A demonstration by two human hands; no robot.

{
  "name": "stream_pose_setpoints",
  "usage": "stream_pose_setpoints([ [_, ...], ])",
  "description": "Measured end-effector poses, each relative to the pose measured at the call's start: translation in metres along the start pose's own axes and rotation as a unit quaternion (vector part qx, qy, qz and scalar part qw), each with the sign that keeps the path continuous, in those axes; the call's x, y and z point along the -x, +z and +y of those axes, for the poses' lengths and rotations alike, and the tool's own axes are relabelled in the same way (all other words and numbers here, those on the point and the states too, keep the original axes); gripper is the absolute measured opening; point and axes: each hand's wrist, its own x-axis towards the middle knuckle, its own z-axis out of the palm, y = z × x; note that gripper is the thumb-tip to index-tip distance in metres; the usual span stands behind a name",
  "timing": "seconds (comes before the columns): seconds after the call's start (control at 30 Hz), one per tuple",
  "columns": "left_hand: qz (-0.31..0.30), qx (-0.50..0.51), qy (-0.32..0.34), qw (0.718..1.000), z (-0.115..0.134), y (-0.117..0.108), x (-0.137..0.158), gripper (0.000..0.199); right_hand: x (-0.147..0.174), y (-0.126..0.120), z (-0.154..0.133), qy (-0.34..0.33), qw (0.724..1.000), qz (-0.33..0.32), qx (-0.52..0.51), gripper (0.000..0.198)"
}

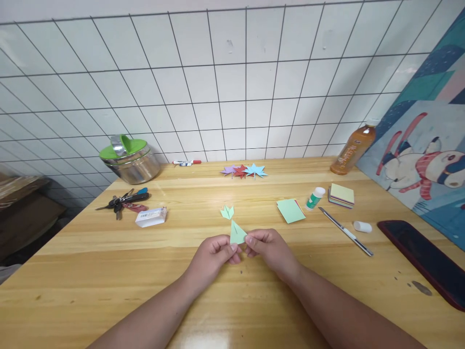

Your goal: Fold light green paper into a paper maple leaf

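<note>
A small piece of folded light green paper is held up between my two hands, its tip pointing away from me and a crease line showing on it. My left hand pinches its lower left corner between thumb and fingers. On the right corner, my right hand has a similar pinch. Just beyond lies a finished-looking green folded paper piece with several points. To the right is a short stack of green square paper, a red edge peeking out beneath.
Paper maple leaves lie near the wall. On the right are a glue stick, its cap, a utility knife, sticky notes, a phone and a bottle. Keys, an eraser and a metal pot sit left.
</note>
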Motion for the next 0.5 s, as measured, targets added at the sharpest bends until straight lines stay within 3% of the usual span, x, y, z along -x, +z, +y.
stream_pose_setpoints([
  [0.17,0.016,-0.021,0.005,1.0,-0.0022,0.0017,-0.0008,0.024,0.0007,-0.0016,0.0024,-0.044,0.995,-0.005,0.087,0.029],
  [0.4,0.034,0.002,-0.016,0.999,-0.007,-0.0044,-0.002,0.025,0.0012,-0.0021,-0.0016,0.002,1.0,0.022,-0.004,0.035],
  [0.5,0.028,-0.013,-0.01,0.999,-0.0032,-0.0026,0.0006,0.025,0.002,0.0015,-0.0023,-0.005,0.999,0.026,0.032,0.026],
])
